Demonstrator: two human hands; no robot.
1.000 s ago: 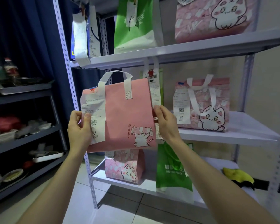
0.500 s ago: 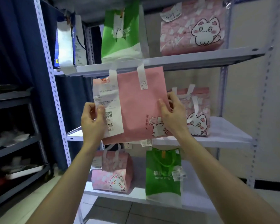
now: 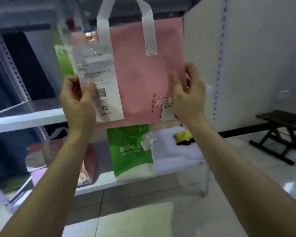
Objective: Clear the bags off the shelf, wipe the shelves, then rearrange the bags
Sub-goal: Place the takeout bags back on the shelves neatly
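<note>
Both hands, left (image 3: pixel 78 103) and right (image 3: pixel 188 98), pinch the pink bag (image 3: pixel 143 74) by its side edges, so it could slip or swing into the green bag (image 3: pixel 130 151) below them.

The pink bag (image 3: pixel 143 74) blocks the reach straight ahead. Below it, the lower shelf (image 3: pixel 178 151) lies bare between the green bag (image 3: pixel 130 151) and a yellow-and-black object (image 3: pixel 183 136) — open from the front, bounded on the right by the upright post (image 3: pixel 219 65).
</note>
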